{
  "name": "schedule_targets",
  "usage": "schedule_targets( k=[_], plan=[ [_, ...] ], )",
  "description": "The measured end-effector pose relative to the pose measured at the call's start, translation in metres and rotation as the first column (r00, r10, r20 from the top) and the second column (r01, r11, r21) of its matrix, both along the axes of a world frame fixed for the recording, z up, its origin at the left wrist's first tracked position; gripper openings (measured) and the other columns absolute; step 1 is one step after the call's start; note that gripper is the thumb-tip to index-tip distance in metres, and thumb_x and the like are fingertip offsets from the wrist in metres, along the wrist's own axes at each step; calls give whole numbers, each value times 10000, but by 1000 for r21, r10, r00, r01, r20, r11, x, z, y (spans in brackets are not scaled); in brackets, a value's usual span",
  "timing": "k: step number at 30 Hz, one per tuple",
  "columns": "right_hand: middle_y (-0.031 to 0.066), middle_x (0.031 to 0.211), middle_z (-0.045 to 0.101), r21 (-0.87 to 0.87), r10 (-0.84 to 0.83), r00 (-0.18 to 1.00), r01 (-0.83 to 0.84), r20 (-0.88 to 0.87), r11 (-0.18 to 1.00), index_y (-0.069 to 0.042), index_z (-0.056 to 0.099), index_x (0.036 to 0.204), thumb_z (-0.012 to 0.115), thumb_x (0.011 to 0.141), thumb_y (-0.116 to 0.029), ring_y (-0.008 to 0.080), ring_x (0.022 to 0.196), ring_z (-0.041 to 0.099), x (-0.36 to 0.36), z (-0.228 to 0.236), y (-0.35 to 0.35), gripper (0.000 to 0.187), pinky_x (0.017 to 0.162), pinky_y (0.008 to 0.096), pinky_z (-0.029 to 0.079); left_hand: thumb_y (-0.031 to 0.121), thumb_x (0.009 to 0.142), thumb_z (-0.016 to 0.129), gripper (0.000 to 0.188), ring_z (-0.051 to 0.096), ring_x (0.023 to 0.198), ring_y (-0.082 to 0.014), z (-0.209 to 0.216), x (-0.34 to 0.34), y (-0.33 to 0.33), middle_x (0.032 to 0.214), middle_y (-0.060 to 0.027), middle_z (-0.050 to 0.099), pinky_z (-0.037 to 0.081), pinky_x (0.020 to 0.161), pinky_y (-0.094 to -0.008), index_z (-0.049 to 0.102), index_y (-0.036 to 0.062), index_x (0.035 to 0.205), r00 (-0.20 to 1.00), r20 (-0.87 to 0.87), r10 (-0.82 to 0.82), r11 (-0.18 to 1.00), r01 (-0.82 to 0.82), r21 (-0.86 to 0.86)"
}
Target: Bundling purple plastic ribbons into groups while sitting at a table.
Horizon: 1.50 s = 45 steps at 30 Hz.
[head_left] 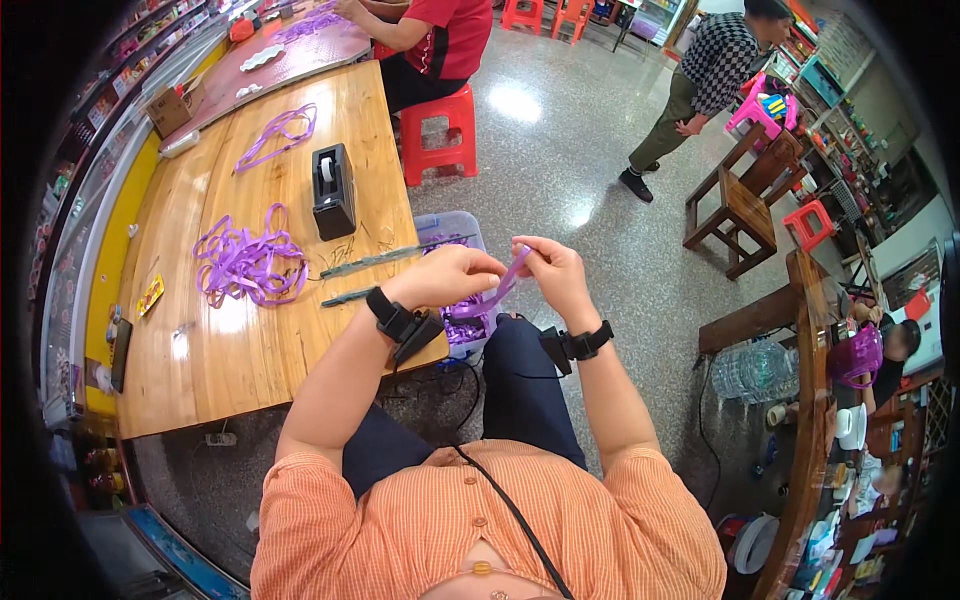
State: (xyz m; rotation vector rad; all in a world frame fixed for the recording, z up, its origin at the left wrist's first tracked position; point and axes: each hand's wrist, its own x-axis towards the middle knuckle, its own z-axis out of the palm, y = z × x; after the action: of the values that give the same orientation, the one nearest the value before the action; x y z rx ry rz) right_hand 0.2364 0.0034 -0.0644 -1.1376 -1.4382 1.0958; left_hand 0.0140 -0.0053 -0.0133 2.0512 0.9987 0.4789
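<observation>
A narrow purple ribbon (511, 277) stretches between my two hands, past the table's right edge. My right hand (556, 277) pinches its upper end between thumb and fingertips. My left hand (450, 277) is closed with its fingertips at the lower part of the strip; its exact grip is partly hidden. Below both hands sits a translucent bin (447, 222) of shiny purple strips (463, 328), partly covered by my left hand. Two thin dark green bundles (365, 264) lie on the wooden table beside my left wrist.
On the table (250, 355) are a heap of purple ribbon (250, 262), a looped ribbon (280, 138) and a black tape dispenser (333, 192). A seated person in red (455, 40) is beyond, near a red stool (440, 135). Another person (715, 70) stands near a wooden chair (745, 205).
</observation>
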Motion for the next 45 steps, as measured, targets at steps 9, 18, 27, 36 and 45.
schedule_targets(
  k=[9, 18, 27, 36, 45],
  plan=[
    [113, 1018, 717, 430, 70, 874, -305, 482, 849, -100, 748, 1030, 691, 843, -95, 302, 919, 680, -21, 11, 31, 195, 806, 361, 542, 186, 924, 598, 271, 684, 867, -176, -6, -29, 27, 972, -110, 734, 532, 784, -313, 710, 8, 1095, 893, 259, 368, 929, -339, -150],
    [67, 1015, 745, 3, 460, 850, -477, 255, 879, -65, 740, 1107, 703, 894, -137, 153, 944, 681, -53, 1, 94, 228, 854, 294, 529, 134, 915, 635, 229, 668, 887, -147, -4, -50, 28, 955, -90, 719, 531, 812, -292, 708, -17, 1072, 891, 131, 434, 898, -439, 13],
    [4, 1042, 716, -186, 618, 779, -626, -105, 758, -2, 695, 1166, 664, 943, -112, 83, 966, 625, -80, -63, 81, 251, 872, 259, 503, 157, 860, 605, 299, 656, 1014, -355, -11, -48, 27, 1087, -174, 701, 524, 878, -419, 715, 58, 1120, 932, -177, 315, 929, -265, 259],
    [3, 861, 680, -535, 441, 838, -545, -321, 646, -34, 687, 1002, 611, 995, -250, 113, 751, 667, -64, -119, -14, 229, 720, 285, 562, 208, 906, 569, 306, 647, 1053, -360, -17, -45, 24, 1105, -177, 694, 510, 925, -421, 706, 83, 1149, 893, -277, 354, 920, -279, 275],
    [100, 801, 702, -772, 370, 890, -427, -267, 470, 5, 668, 977, 563, 999, -163, 172, 619, 662, -27, -153, -108, 199, 599, 298, 573, 222, 901, 577, 318, 650, 1032, -369, -10, -39, 19, 1088, -194, 697, 509, 918, -410, 702, 75, 1154, 880, -304, 365, 921, -295, 255]
  ],
)
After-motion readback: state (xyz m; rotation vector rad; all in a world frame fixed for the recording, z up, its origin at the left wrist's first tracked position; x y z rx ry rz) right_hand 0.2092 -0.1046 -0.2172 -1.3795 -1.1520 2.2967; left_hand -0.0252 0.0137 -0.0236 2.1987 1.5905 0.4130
